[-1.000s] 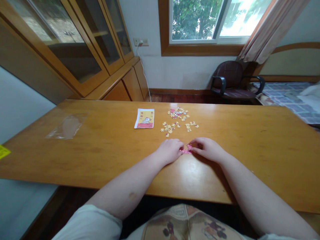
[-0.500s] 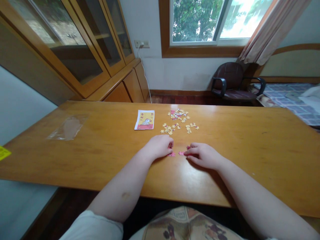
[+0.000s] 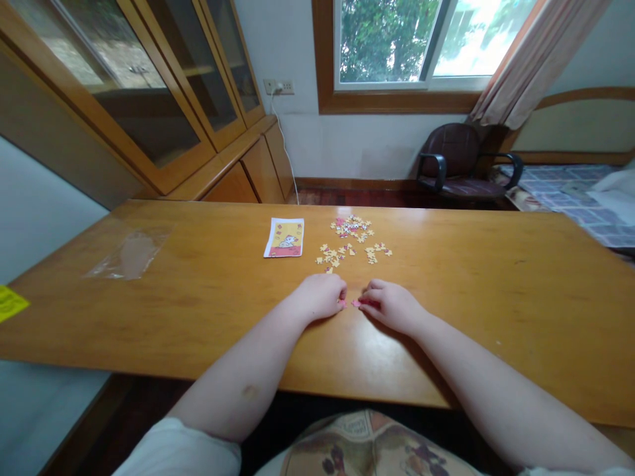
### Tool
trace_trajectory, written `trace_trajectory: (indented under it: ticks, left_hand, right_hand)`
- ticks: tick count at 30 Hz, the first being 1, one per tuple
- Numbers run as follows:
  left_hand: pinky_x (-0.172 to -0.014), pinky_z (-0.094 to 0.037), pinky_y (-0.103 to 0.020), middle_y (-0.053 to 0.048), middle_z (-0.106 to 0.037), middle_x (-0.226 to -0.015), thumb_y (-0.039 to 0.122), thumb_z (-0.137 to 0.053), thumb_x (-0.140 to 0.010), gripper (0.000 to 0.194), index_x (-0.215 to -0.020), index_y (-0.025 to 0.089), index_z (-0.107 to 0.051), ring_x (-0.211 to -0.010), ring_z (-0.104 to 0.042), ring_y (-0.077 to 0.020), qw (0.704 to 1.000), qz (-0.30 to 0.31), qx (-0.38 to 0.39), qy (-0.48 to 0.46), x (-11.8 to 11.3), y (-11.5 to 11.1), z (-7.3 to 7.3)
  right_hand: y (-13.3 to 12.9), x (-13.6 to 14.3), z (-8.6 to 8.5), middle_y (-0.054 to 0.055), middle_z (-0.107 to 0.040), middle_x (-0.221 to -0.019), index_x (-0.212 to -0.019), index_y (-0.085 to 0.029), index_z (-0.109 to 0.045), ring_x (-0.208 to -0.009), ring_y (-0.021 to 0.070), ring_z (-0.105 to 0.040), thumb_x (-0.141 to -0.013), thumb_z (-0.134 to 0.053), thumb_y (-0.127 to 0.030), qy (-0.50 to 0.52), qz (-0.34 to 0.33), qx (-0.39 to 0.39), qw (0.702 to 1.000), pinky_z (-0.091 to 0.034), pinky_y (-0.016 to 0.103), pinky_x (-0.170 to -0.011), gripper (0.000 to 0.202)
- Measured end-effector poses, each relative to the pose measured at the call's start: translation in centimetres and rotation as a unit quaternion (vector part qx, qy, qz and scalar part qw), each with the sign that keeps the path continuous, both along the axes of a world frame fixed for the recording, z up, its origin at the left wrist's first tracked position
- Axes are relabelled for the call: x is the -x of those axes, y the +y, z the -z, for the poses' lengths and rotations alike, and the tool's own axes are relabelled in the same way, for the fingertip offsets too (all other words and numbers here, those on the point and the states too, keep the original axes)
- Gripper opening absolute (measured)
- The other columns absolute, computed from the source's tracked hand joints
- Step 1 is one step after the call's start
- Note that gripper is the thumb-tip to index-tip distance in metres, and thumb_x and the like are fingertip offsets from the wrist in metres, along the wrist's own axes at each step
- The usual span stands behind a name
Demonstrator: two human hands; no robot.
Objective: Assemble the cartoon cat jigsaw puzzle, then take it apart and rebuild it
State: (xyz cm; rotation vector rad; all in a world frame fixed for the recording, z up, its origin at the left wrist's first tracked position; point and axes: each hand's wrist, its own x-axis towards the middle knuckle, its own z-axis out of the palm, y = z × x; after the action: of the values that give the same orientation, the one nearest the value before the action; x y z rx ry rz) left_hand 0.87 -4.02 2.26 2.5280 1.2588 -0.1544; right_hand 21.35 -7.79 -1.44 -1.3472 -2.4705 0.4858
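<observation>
My left hand (image 3: 325,295) rests on the table with its fingers curled over a pink jigsaw puzzle piece (image 3: 342,304), most of which they hide. Just across a narrow gap, my right hand (image 3: 389,304) pinches another pink puzzle piece, whose tip (image 3: 356,303) points toward the left one. Beyond the hands lie loose yellow puzzle pieces (image 3: 335,254), a smaller yellow group (image 3: 378,252) and a mixed pile (image 3: 351,227) of yellow, pink and white ones. A picture card (image 3: 286,238) with a white animal on yellow and pink lies to the left of them.
The wooden table (image 3: 223,297) spans the view. On its left lies a clear plastic bag (image 3: 131,254), with a yellow label (image 3: 10,303) at the left edge. Behind stand a glass-door cabinet (image 3: 231,142) and a dark office chair (image 3: 454,158).
My right hand has moved slightly left with its pink piece, and its fingers have closed more. The left hand has shifted a little, so the two pieces are closer together.
</observation>
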Motion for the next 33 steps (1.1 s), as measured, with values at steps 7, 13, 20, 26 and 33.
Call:
trace_trajectory:
  ticks: [7, 13, 20, 26, 33]
  left_hand:
    - [-0.065, -0.047, -0.029, -0.003, -0.070, -0.088, 0.033, -0.057, -0.077, 0.016, -0.084, 0.024, -0.070, -0.077, -0.063, -0.0201, 1.000, 0.013, 0.004, -0.018, -0.20, 0.02, 0.26]
    - [-0.062, -0.045, -0.029, -0.003, -0.070, -0.086, 0.039, -0.056, -0.079, 0.020, -0.084, 0.025, -0.068, -0.075, -0.063, -0.0205, 0.999, 0.024, 0.007, -0.030, -0.43, -0.04, 0.53]
    - [-0.060, -0.043, -0.028, -0.003, -0.070, -0.084, 0.039, -0.056, -0.080, 0.020, -0.084, 0.025, -0.068, -0.073, -0.062, -0.0199, 0.999, 0.033, 0.010, -0.036, -0.48, 0.04, 0.66]
    - [-0.062, -0.043, -0.027, -0.003, -0.069, -0.087, 0.035, -0.058, -0.078, 0.017, -0.087, 0.024, -0.068, -0.074, -0.061, -0.0184, 0.998, 0.032, 0.025, -0.039, -0.46, 0.03, 0.55]
    - [-0.062, -0.043, -0.025, -0.002, -0.069, -0.088, 0.031, -0.058, -0.078, 0.016, -0.089, 0.023, -0.066, -0.076, -0.061, -0.0172, 0.998, 0.016, 0.034, -0.055, 0.30, 0.54, -0.11]
  right_hand:
    - [0.17, 0.10, 0.21, 0.005, -0.063, -0.085, -0.082, -0.019, -0.068, -0.074, 0.0145, -0.060, -0.085, -0.058, -0.032, 0.029, 0.009, 0.017, 0.999, -0.047, 0.026, -0.070, 0.017]
    - [0.17, 0.07, 0.25, 0.004, -0.062, -0.084, -0.083, -0.019, -0.066, -0.074, 0.0141, -0.059, -0.084, -0.059, -0.029, 0.041, -0.004, 0.014, 0.999, -0.047, 0.026, -0.071, 0.013]
    - [0.15, 0.21, 0.09, 0.005, -0.062, -0.084, -0.083, -0.019, -0.067, -0.073, 0.0139, -0.059, -0.085, -0.058, -0.030, 0.043, -0.011, 0.018, 0.999, -0.047, 0.026, -0.070, 0.014]
    - [-0.12, 0.20, 0.25, 0.004, -0.062, -0.087, -0.091, -0.022, -0.072, -0.076, 0.0137, -0.059, -0.087, -0.056, -0.028, 0.046, -0.031, 0.007, 0.998, -0.046, 0.025, -0.071, 0.017]
    - [0.01, -0.51, -0.65, 0.005, -0.063, -0.089, -0.097, -0.023, -0.072, -0.078, 0.0145, -0.060, -0.089, -0.053, -0.032, 0.050, -0.020, -0.002, 0.999, -0.046, 0.026, -0.073, 0.023]
